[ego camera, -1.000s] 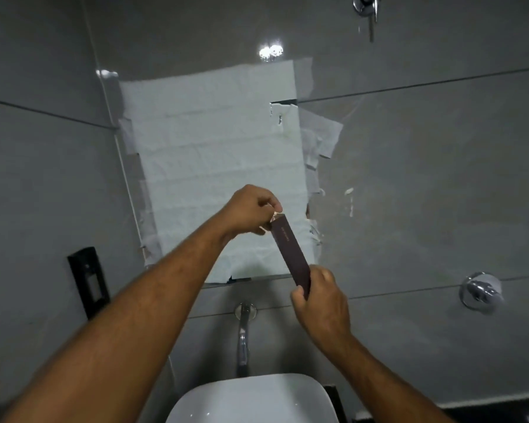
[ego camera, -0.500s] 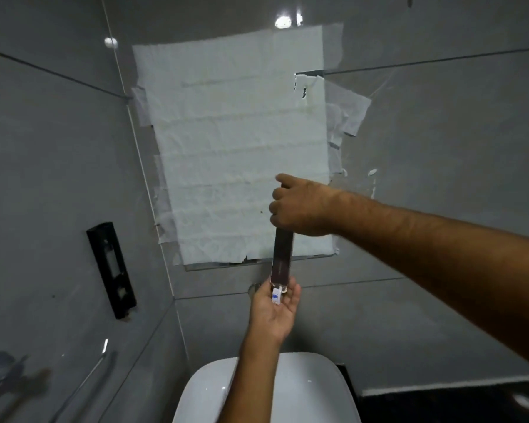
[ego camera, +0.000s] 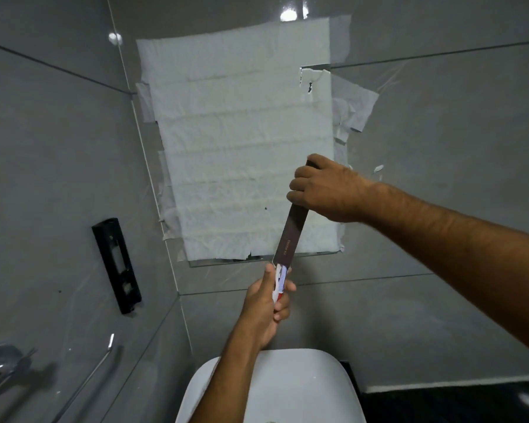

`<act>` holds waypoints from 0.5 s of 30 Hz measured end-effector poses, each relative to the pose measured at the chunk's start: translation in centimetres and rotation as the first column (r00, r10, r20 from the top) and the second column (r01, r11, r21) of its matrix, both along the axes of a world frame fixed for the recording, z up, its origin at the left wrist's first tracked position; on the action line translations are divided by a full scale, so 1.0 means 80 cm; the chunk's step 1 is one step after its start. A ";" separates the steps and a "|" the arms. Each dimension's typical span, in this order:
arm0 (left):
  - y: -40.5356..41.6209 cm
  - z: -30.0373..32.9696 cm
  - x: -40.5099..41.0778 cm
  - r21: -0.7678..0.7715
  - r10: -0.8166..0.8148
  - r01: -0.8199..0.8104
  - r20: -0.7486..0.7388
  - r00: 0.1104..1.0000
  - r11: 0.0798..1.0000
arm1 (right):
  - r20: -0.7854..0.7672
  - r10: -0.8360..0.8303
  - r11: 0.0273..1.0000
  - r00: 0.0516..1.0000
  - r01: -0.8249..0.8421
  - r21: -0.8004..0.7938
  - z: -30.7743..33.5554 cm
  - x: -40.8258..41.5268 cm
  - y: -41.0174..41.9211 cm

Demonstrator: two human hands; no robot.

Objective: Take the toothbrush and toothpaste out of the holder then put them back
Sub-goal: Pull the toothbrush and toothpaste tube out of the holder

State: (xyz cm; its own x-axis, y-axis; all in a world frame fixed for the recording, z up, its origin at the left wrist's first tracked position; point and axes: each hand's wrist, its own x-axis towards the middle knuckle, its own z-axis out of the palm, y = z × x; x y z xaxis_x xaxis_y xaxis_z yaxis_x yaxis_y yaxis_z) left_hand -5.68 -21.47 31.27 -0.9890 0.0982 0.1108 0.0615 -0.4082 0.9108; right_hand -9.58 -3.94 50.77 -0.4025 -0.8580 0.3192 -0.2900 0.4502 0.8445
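Observation:
A long dark brown holder box (ego camera: 291, 236) hangs tilted in front of the wall, open end down. My right hand (ego camera: 327, 190) grips its upper end. Out of the lower opening stick a small white, blue and red toothpaste tube (ego camera: 282, 280) and a thin white toothbrush handle (ego camera: 276, 285). My left hand (ego camera: 268, 303) is closed around these two items just under the box. How much of them stays inside the box is hidden.
A mirror covered with taped white paper (ego camera: 242, 141) fills the wall ahead. A white basin (ego camera: 306, 389) lies below my arms. A black bracket (ego camera: 116, 264) is fixed on the left wall, with a chrome rail (ego camera: 83, 383) lower left.
The holder has tipped so its open end points down, with my right hand now at its top. My left hand went from an open palm under the opening to gripping the toothpaste and toothbrush sliding out.

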 end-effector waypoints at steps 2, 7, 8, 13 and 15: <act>-0.004 0.001 0.007 -0.149 0.016 -0.024 -0.058 0.998 0.989 | 0.028 -0.018 0.997 0.999 0.020 -0.073 0.000 -0.007 0.014; -0.034 -0.004 0.023 -0.232 0.100 -0.118 -0.089 0.991 0.965 | 0.082 -0.195 0.840 0.977 0.209 -0.501 -0.020 -0.011 0.058; -0.041 -0.004 0.026 -0.221 0.142 -0.160 -0.093 0.985 0.962 | 0.131 -0.230 0.752 0.964 0.262 -0.605 -0.029 -0.008 0.063; -0.059 0.021 0.020 -0.159 0.307 -0.331 -0.159 0.938 0.930 | 0.536 0.087 0.173 0.840 0.517 -0.839 -0.085 0.005 0.033; -0.058 0.041 0.011 -0.167 0.350 -0.382 -0.193 0.917 0.909 | 0.553 0.404 -0.012 0.729 0.609 -0.793 -0.099 0.006 0.009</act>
